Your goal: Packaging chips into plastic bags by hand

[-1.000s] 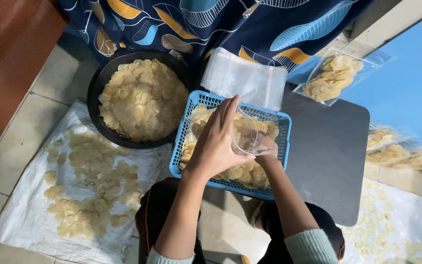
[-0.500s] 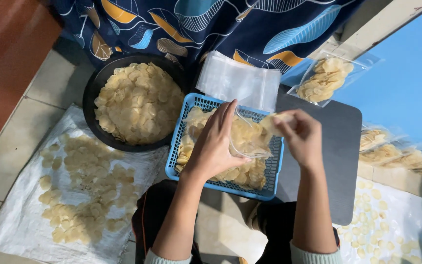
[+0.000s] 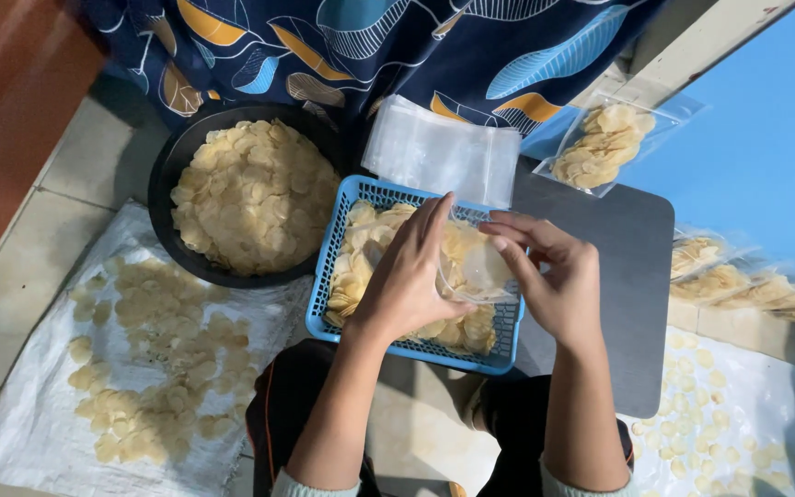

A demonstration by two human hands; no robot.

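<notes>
Looking down from the head camera: left hand (image 3: 407, 285) curling around the near side of a small clear plastic bag (image 3: 478, 274), fingers half closed and gripping it; right hand (image 3: 554, 281) pinching the bag's mouth with thumb and forefinger, remaining fingers loosely spread. Bag hovering over a blue plastic basket (image 3: 333, 267) holding pale round chips (image 3: 374, 253), with what looks like a few chips already inside it. Just beyond the basket, lying flat, a stack of empty clear bags (image 3: 443, 152); to the left, touching the basket's corner, a black bowl (image 3: 166, 198) heaped with the same chips. More chips drying on a white woven sack (image 3: 39, 405) on the tiled floor, left. Basket sitting half on a dark grey board (image 3: 618, 276); a filled bag (image 3: 604, 143) lying at its far corner, further filled bags (image 3: 747, 276) lined up to the right. Seemingly filling or opening the bag, mid-step; next move likely calling for holding the mouth wide with one hand while scooping chips from the basket with the other, gently, chips looking brittle.
</notes>
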